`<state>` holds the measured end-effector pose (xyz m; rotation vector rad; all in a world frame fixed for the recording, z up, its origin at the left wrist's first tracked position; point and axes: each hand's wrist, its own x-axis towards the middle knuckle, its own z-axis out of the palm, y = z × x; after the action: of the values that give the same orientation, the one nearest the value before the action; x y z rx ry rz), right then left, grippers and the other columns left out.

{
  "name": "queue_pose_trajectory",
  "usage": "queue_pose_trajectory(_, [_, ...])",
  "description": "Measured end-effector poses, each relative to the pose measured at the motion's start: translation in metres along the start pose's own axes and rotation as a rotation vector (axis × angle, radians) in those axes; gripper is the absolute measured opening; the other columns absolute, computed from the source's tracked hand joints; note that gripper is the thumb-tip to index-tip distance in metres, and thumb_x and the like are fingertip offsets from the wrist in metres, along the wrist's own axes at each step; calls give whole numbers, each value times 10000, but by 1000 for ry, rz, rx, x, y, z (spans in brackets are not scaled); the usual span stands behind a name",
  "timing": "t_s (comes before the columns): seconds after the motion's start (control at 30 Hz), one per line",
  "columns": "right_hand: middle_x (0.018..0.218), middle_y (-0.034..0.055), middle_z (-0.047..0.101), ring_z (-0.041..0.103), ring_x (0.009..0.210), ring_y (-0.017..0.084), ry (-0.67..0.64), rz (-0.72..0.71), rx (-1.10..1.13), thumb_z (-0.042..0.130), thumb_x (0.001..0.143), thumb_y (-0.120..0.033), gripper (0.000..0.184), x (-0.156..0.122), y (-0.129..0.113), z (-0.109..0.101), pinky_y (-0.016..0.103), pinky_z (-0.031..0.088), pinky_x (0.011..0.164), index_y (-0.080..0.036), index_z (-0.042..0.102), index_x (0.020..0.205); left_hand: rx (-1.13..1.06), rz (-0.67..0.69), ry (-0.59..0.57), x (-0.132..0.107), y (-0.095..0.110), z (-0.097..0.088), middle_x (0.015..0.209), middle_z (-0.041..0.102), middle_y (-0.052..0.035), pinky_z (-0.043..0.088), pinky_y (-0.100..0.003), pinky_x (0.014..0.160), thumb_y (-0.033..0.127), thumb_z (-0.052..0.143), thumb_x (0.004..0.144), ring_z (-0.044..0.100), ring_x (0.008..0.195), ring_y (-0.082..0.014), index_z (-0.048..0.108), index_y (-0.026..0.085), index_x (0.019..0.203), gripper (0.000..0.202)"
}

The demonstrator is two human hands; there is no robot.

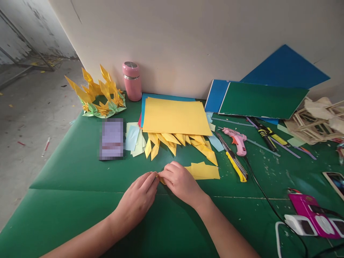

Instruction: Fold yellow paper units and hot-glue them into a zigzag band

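My left hand (141, 195) and my right hand (178, 181) meet fingertip to fingertip over the green table, both closed on a small piece of yellow paper (162, 180). Most of that paper is hidden behind my fingers. Just beyond my right hand lie several cut yellow paper pieces (205, 171). Farther back, folded yellow paper points (172, 139) stick out from under a stack of yellow sheets (176, 116). At the back left stands a crown-like ring of folded yellow and green paper (99, 95).
Right of the sheets lie a yellow utility knife (236, 166) and a pink glue gun (236, 139), its cord running toward a magenta power strip (311, 211). A pink flask (132, 81) stands by the wall. Pliers (264, 135), a phone (335, 184) and a wooden stick model (317, 120) are at right.
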<state>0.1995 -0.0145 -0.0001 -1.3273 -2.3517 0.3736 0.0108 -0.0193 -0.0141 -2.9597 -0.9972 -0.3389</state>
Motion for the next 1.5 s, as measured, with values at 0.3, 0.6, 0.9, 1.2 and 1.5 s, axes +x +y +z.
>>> queue_pose_trajectory(0.3, [761, 42, 629, 529, 742, 180, 49, 30, 85, 461, 929, -127, 230, -2, 3, 0, 293, 463, 642, -187, 672, 857, 5, 1, 9, 6, 2, -7, 1090, 648, -104, 520, -383, 917, 100, 323, 897, 598, 1052, -240, 597, 150, 1121, 357])
queue_pose_trajectory(0.6, [749, 39, 603, 505, 731, 171, 79, -3, 80, 465, 936, -141, 242, -9, 7, -3, 277, 443, 628, -187, 680, 834, 11, -2, 3, 11, 3, -8, 1012, 651, -105, 504, -374, 889, 90, 379, 864, 607, 992, -244, 606, 139, 1068, 309])
queue_pose_trajectory(0.9, [730, 32, 549, 467, 712, 167, 10, 34, 54, 455, 940, -168, 262, -8, 4, -4, 273, 421, 604, -175, 630, 745, 80, 2, -13, 13, 4, -9, 1009, 644, -106, 519, -363, 858, 77, 349, 864, 610, 952, -237, 578, 116, 1138, 359])
queue_pose_trajectory(1.2, [771, 53, 583, 502, 745, 188, 33, 52, 85, 432, 916, -112, 218, -20, 7, -11, 311, 452, 644, -161, 623, 823, 113, -3, -7, 11, 6, -5, 1028, 637, -103, 516, -362, 878, 93, 382, 846, 606, 963, -244, 575, 108, 1149, 360])
queue_pose_trajectory(1.5, [821, 46, 635, 587, 771, 184, 176, 141, 219, 467, 904, -95, 216, -30, 15, -8, 311, 494, 674, -206, 652, 924, 36, -33, 56, 9, 4, -1, 1022, 632, -103, 523, -371, 857, 109, 388, 861, 603, 957, -246, 571, 127, 1141, 335])
